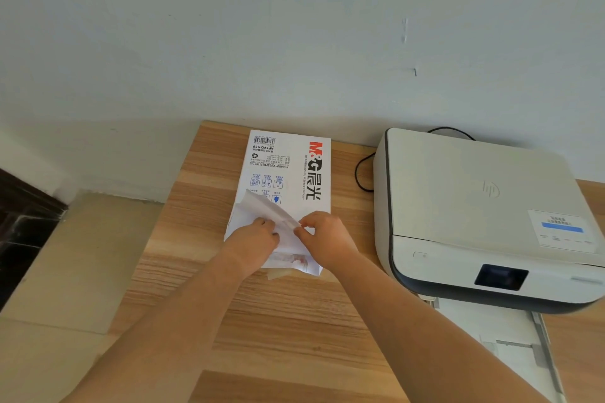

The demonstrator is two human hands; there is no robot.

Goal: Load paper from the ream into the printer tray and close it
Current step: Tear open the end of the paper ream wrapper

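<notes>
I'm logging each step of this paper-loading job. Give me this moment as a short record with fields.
ream: white wrapped paper ream with red logo, flat on wooden table
wrapper: near-end flap lifted
left hand: pinches flap
right hand: pinches flap
printer: white printer with dark base, right of ream
tray: pulled-out white tray, open

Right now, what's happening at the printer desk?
A person is opening the paper ream lying on the wooden desk. The left hand and right hand both pinch the torn wrapper flap at its near end. The printer sits to the right, its tray pulled out toward the person. No paper loaded yet.
</notes>
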